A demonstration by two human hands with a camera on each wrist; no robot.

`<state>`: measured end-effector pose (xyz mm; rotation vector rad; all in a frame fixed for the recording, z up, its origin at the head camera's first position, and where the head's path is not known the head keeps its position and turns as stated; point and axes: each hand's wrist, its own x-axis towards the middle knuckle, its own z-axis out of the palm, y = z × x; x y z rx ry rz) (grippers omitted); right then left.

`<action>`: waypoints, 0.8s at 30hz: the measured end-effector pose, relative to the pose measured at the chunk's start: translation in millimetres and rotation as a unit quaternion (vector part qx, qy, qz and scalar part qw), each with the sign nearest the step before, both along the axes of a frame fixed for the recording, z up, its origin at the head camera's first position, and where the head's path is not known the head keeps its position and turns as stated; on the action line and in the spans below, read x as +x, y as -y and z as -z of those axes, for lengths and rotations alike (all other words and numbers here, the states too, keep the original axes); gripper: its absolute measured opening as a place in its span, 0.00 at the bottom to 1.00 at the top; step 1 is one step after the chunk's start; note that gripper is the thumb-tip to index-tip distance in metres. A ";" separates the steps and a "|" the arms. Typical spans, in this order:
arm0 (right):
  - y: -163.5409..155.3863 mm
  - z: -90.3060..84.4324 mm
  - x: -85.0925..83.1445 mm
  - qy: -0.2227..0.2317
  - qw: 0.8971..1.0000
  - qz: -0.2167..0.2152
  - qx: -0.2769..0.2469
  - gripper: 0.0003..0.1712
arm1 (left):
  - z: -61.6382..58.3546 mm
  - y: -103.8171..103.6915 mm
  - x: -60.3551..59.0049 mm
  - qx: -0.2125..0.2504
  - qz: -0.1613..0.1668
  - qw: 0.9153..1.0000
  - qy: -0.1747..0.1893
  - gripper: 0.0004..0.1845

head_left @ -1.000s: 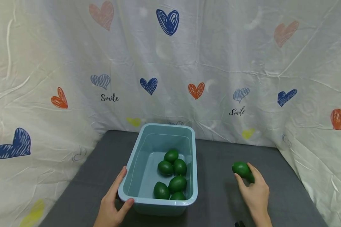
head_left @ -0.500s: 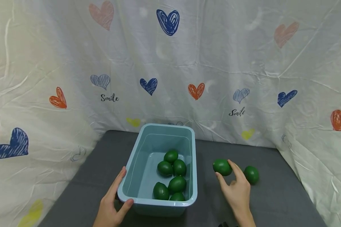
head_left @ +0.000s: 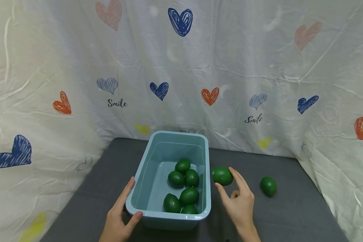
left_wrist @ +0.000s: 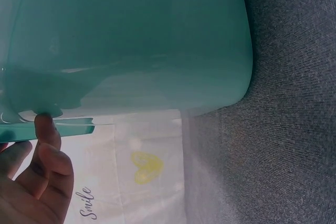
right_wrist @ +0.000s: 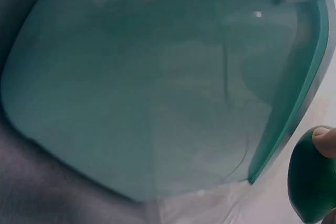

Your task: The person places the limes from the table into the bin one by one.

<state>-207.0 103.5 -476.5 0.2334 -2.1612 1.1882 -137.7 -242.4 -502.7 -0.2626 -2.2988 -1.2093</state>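
Observation:
In the head view a light blue plastic tub (head_left: pixel 169 215) holds several green limes (head_left: pixel 176 179). My left hand (head_left: pixel 118 215) grips its near left corner, thumb on the front rim and fingers along the left side; the left wrist view shows those fingers (left_wrist: pixel 50 156) bent at the rim. Just right of the tub, my right hand (head_left: pixel 240 205) pinches another lime (head_left: pixel 222 176) between thumb and fingertips. The right wrist view has this lime (right_wrist: pixel 311 179) beside the tub's outer wall (right_wrist: pixel 147 93), with one fingertip on it and most of the hand out of frame.
One more lime (head_left: pixel 268 186) lies on the dark grey tabletop (head_left: pixel 290 208), to the right of my right hand. Behind and at both sides hangs a white curtain (head_left: pixel 187 67) printed with hearts, close to the table's back edge.
My right hand has carried the lime leftward from the table's right side to beside the tub, uncovering the other lime there. The left hand and the tub stay in place.

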 end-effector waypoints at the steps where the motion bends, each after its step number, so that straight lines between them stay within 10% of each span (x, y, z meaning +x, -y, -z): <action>1: 1.7 -1.8 1.2 -0.005 1.000 -0.003 -0.004 0.40 | -0.1 0.0 0.0 -0.001 -0.001 1.000 0.002 0.51; 24: 41.6 -17.2 8.0 -0.015 0.996 -0.085 -0.032 0.40 | 0.2 0.7 0.1 0.001 0.002 1.000 0.002 0.51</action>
